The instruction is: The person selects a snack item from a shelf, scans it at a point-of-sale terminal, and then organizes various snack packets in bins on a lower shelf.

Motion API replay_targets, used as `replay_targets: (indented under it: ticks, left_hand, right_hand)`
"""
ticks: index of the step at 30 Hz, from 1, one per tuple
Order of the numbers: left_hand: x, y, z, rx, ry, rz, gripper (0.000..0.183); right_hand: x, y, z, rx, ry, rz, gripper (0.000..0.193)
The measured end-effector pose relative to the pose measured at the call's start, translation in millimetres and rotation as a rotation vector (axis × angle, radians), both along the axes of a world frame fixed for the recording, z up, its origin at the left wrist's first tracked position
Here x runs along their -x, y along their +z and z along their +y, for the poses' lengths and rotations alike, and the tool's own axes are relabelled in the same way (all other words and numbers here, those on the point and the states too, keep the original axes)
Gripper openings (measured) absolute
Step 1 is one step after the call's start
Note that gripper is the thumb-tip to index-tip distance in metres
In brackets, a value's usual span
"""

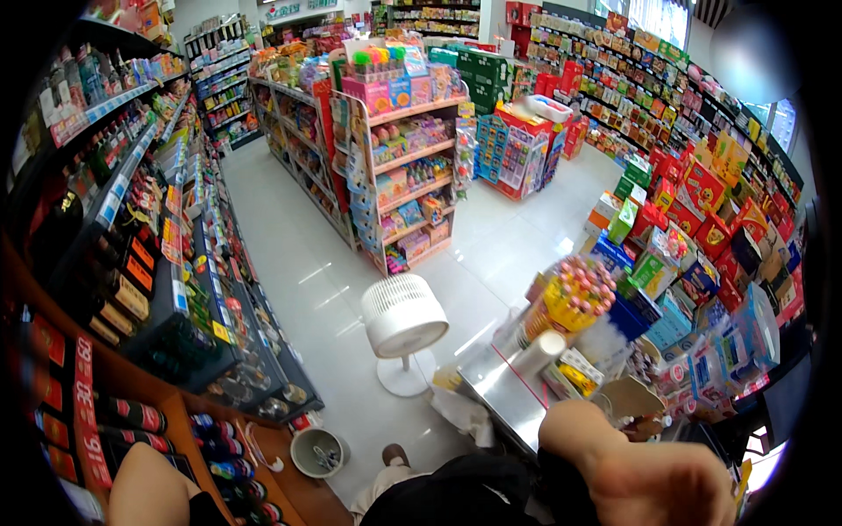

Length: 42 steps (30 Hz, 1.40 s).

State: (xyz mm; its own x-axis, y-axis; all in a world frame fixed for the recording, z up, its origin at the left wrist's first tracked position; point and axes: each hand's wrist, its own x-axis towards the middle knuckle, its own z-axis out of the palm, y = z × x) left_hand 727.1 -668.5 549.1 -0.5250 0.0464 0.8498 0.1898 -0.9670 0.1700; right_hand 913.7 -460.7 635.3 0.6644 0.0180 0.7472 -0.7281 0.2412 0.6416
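Observation:
At the lower left, my bare left arm (pixel 151 491) is bent beside a wooden shelf, with its hand out of the picture. My right arm (pixel 570 430) comes out of a black sleeve at the lower right and bends over the edge of a metal-topped counter (pixel 500 386). Its far end, where my right hand (pixel 680 482) would be, is blurred and cut by the dark rim, so the fingers cannot be made out. Nearest to this arm are an open cardboard box (pixel 630 396), a white cup-shaped roll (pixel 539 352) and a yellow tub of wrapped lollipops (pixel 574 298).
A white fan (pixel 403 320) stands on the tiled floor ahead. A grey bin (pixel 319 452) sits near my foot (pixel 395 454). Bottle shelves (pixel 132 175) line the left; a snack rack (pixel 412 184) stands mid-aisle. Stacked gift boxes (pixel 702 193) crowd the right.

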Motion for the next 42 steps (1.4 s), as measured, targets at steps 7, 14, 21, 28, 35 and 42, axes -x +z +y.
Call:
replay_targets:
  ticks: [7, 14, 21, 28, 35, 42]
  left_hand:
    - [127.3, 13.6, 17.3, -0.012, 0.005, -0.009, 0.013]
    - [216.1, 15.2, 41.4, 0.0, 0.042, -0.008, 0.014]
    - [302.4, 28.3, 75.5, 0.006, 0.059, 0.028, 0.015]
    - [419.6, 37.5, 137.0, -0.004, -0.104, 0.048, 0.016]
    - [539.9, 47.1, 201.0, -0.108, -0.477, 0.081, 0.018]
    - [563.5, 19.6, 300.5, -0.375, -1.024, -0.388, 0.015]
  right_hand:
    - [146.2, -5.9, 10.3, 0.1, -0.228, -0.524, 0.004]
    - [258.2, 3.1, 42.6, 0.061, -0.129, -0.402, 0.01]
    - [365.4, -100.3, 115.0, 0.23, -0.366, -1.068, 0.01]
    - [457.3, -343.9, 205.1, 0.034, -1.07, -2.114, 0.03]
    - [417.5, -423.0, 233.1, 0.292, -1.364, -2.906, 0.046]
    - [401.1, -483.5, 243.0, 0.523, -1.294, -2.921, 0.038]
